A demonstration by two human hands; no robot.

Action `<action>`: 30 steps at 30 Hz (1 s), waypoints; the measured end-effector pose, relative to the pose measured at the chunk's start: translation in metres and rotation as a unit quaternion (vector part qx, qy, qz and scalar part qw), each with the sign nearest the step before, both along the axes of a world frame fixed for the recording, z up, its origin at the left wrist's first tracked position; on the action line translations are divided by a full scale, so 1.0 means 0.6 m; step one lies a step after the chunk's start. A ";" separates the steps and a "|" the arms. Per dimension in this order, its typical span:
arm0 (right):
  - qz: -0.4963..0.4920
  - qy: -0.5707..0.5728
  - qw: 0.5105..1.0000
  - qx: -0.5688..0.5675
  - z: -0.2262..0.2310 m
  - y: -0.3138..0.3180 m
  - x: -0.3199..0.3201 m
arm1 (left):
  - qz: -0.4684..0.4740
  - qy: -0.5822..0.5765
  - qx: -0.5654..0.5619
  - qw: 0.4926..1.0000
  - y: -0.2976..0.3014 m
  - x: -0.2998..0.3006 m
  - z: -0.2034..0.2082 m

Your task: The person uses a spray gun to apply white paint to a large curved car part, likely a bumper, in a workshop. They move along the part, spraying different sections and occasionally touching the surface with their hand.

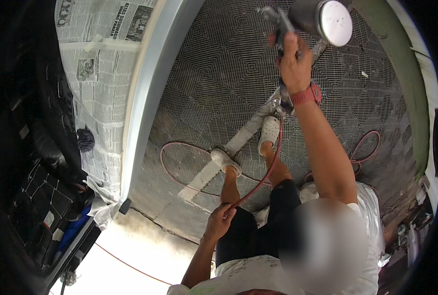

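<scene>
At the top of the head view, my right hand (296, 69) is wrapped round the handle of a spray gun (279, 28), a red band on that wrist. A dark cup with a round white lid (336, 23) sits beside the gun's body; where they join is hidden. From below the gun's handle, a red air hose (258, 188) curves down to my left hand (220, 222), whose fingers are closed on it near my thigh. The gun's nozzle end points toward a silver-grey vehicle panel (145, 93) on the left, well apart from it.
Newspaper (101, 91) taped along the panel's inner side covers its left. Loops of hose lie on the patterned grey floor (214, 64) around my clogs (269, 130). A black, cluttered vehicle interior (39, 196) is at far left. Clear plastic sheeting (374, 211) hangs behind me at right.
</scene>
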State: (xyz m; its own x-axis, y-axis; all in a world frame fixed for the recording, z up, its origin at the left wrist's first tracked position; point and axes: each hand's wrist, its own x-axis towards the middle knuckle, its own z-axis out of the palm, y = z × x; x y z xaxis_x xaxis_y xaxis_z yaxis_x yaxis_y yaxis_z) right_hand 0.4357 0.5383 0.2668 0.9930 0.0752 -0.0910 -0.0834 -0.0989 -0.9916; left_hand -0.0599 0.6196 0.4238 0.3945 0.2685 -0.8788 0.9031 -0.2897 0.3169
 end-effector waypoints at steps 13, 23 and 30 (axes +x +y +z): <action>0.427 0.071 0.900 0.050 0.106 0.000 -0.237 | -0.011 0.038 -0.082 0.996 -0.044 -0.006 0.062; 0.231 0.150 0.961 0.005 0.129 -0.001 -0.032 | -0.005 -0.024 -0.078 0.997 -0.065 0.012 0.054; 0.069 0.026 0.997 -0.022 0.142 -0.035 0.212 | -0.001 -0.068 -0.085 0.994 -0.060 0.057 0.061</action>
